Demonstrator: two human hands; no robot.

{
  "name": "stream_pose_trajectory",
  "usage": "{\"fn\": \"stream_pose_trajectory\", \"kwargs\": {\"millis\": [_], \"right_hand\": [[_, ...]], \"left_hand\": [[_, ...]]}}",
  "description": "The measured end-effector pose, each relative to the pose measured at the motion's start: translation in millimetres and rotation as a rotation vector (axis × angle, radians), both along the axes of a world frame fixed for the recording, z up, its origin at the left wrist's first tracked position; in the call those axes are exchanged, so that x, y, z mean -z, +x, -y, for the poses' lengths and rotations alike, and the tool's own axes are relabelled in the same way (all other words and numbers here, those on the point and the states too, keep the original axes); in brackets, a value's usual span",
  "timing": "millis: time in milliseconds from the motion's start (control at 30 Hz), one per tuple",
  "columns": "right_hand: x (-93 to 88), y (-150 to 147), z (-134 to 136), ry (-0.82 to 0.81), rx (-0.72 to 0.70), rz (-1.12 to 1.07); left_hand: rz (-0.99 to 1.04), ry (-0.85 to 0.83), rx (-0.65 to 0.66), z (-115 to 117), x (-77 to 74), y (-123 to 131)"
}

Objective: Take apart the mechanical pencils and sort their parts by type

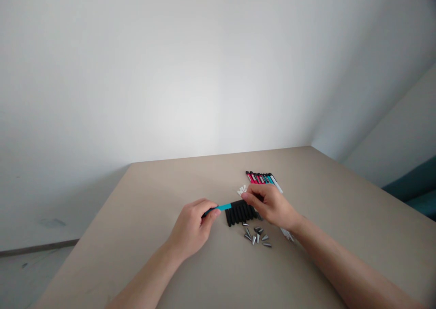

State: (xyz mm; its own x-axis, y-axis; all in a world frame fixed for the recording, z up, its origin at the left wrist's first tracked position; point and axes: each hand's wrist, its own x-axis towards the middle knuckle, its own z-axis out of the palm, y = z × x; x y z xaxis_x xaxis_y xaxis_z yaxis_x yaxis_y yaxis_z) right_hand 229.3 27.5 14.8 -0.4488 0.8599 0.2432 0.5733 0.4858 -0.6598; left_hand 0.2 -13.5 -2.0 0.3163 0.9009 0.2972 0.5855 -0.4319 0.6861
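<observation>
My left hand (195,225) is closed around a teal pen barrel (224,206), which points right and stands just above the table. A black section continues from its right end toward my other hand. My right hand (269,203) is closed in a pinch over that end; whatever sits between its fingertips is too small to make out. Beneath and between the hands lies a row of black tubes (240,213), partly covered by the right hand. Small white pieces (241,190) lie just behind the right fingertips.
Cone-shaped metal tips (258,238) are scattered in front of the black tubes. Farther back lies a row of pink, teal and white pens with black ends (261,178). White slender parts (286,234) show under the right wrist. A wall (218,72) stands behind the beige table (163,181).
</observation>
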Motion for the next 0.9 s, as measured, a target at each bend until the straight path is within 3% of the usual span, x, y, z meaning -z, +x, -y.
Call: {"fn": "stream_pose_trajectory", "kwargs": {"millis": [567,900], "right_hand": [[3.3,-1.5,0.9,-0.238,-0.104,0.062],[-0.2,-1.0,5.0,-0.220,-0.166,-0.084]], "left_hand": [[0.075,0.036,-0.015,-0.5,0.2,1.2],[0.038,-0.063,0.017,2.3,-6.1,-0.7]]}}
